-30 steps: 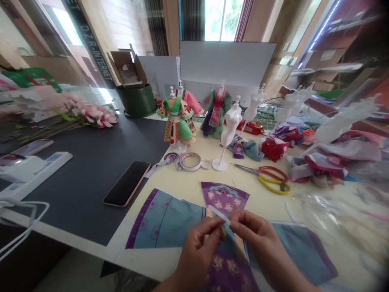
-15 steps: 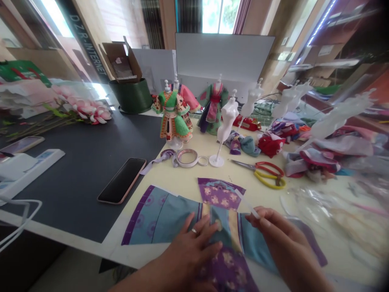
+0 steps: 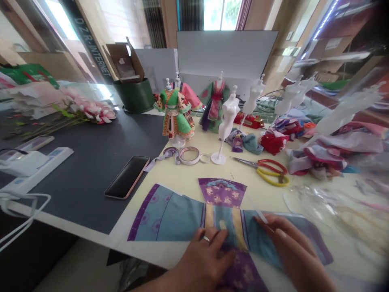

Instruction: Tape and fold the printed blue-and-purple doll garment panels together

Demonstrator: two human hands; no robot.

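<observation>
A cross-shaped piece of doll-dress fabric (image 3: 185,217), blue with purple flowered ends and cream bands, lies flat near the table's front edge. My left hand (image 3: 209,255), with a ring on one finger, rests on its middle, fingers slightly bent and apart, pressing the cloth. A narrow white strip (image 3: 260,215) is pinched between the thumb and fingers of my right hand (image 3: 291,239). That hand is low over the right blue arm of the fabric; whether it touches the cloth I cannot tell. A pale spot shows on the fabric by my left fingertips.
Beyond the fabric are a tape roll (image 3: 189,155), a smaller ring (image 3: 205,158), scissors (image 3: 270,172) and a bare white mannequin (image 3: 227,121). Dressed mannequins (image 3: 174,111) stand behind. A phone (image 3: 127,177) lies left; crumpled clothes (image 3: 322,158) and clear plastic (image 3: 316,202) lie right.
My left hand's fingers have drawn in and bent more on the fabric. My right hand has lowered toward the blue cloth with the white strip. The view has shifted slightly.
</observation>
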